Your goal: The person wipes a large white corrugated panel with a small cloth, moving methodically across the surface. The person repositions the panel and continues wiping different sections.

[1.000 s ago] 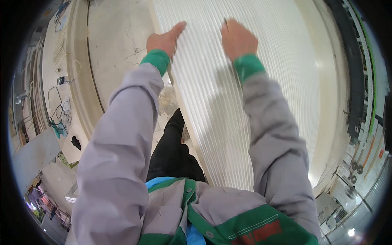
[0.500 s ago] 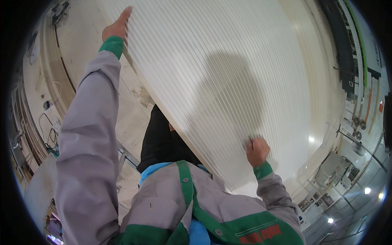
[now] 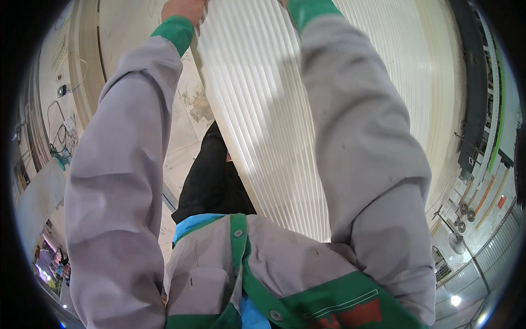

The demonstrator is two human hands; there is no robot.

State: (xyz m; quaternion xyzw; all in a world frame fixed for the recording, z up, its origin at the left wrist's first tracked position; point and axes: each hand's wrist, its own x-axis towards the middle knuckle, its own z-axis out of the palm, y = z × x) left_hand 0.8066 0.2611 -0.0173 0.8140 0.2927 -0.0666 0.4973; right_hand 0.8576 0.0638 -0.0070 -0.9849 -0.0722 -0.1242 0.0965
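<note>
Arms stretch straight up the head view, both sleeves grey with green cuffs. The left hand (image 3: pixel 183 10) sits at the very top edge of the frame, against the left long edge of a large white ribbed panel (image 3: pixel 257 126); only its heel and wrist show, and I cannot tell whether its fingers curl round the edge or lie flat. The right hand is cut off by the top edge altogether, only its green cuff (image 3: pixel 307 10) showing over the panel's face, so the state of those fingers cannot be told either.

The ribbed panel runs down from the hands toward the person's chest, its ribs lengthwise and catching bright light, and it passes behind the right sleeve. To the right of the right arm more of the same pale ribbed surface (image 3: pixel 422 82) spreads out wide. Below the left hand, between the sleeves, lie a pale stained floor (image 3: pixel 189 101) and the person's dark trousers (image 3: pixel 213 181).

Far right of the hands, a long dark machine with green trim (image 3: pixel 482 104) bends along the rim. Far left, cables (image 3: pixel 57 115) lie along a pale curved edge. Things at the lower corners are too small and warped to make out.
</note>
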